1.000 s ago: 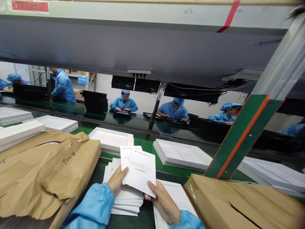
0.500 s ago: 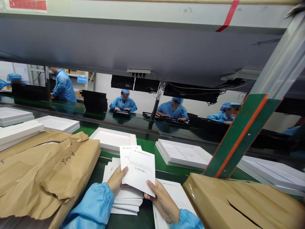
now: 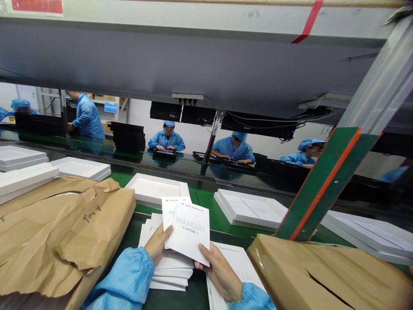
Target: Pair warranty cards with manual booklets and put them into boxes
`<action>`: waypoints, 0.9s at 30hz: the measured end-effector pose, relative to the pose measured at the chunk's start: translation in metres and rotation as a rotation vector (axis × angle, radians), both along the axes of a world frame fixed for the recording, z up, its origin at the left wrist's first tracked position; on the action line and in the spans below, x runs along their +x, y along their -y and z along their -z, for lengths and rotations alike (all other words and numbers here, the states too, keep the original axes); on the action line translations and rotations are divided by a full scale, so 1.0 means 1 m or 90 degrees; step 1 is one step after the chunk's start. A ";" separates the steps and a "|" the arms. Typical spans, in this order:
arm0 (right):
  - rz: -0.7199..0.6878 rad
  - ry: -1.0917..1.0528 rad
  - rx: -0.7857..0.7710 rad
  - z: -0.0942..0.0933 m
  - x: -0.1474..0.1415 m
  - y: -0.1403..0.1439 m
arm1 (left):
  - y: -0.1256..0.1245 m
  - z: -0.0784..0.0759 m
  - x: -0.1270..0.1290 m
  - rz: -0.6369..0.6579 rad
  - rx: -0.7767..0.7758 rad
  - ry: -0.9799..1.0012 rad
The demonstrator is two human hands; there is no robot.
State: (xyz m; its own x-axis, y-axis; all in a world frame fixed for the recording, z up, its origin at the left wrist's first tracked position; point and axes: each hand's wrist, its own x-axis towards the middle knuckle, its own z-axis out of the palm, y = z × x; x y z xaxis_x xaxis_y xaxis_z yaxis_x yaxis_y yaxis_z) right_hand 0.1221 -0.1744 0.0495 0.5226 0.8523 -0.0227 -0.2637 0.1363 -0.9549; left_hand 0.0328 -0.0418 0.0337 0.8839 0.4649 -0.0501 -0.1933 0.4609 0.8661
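Note:
A white manual point(image 3: 190, 230) with grey "MANUAL" lettering is held in front of me. Behind its left side, a second white booklet point(image 3: 167, 206) shows part of its cover, with letters beginning "WA". My left hand point(image 3: 158, 243), closed, pinches the booklet and the manual's left edge with the thumb on top. Closed on the manual's lower right corner is my right hand point(image 3: 219, 269). Below the left hand lies a stack of white booklets point(image 3: 172, 275). Another pile of manuals point(image 3: 240, 262) sits under and beside the right hand.
Brown paper packages flank me, one torn open point(image 3: 64, 232) at left, one point(image 3: 332, 271) at right. Along the green belt point(image 3: 200, 196) lie white box trays, including one tray point(image 3: 158, 188) ahead. A slanted post point(image 3: 335, 181) rises at right beneath an overhead shelf point(image 3: 193, 56). Several co-workers sit or stand opposite.
The white box trays on the belt have shifted slightly to the right. My hands and the two booklets are practically where they were.

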 end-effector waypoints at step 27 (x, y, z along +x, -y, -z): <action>0.002 0.001 0.000 0.001 0.001 0.000 | 0.003 -0.004 0.000 -0.019 0.012 -0.018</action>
State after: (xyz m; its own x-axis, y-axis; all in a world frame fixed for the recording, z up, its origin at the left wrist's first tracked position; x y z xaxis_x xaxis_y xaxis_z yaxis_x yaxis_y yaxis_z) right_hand 0.1226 -0.1744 0.0481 0.5258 0.8504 -0.0214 -0.2614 0.1376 -0.9554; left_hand 0.0332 -0.0447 0.0376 0.8676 0.4928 -0.0659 -0.1821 0.4383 0.8802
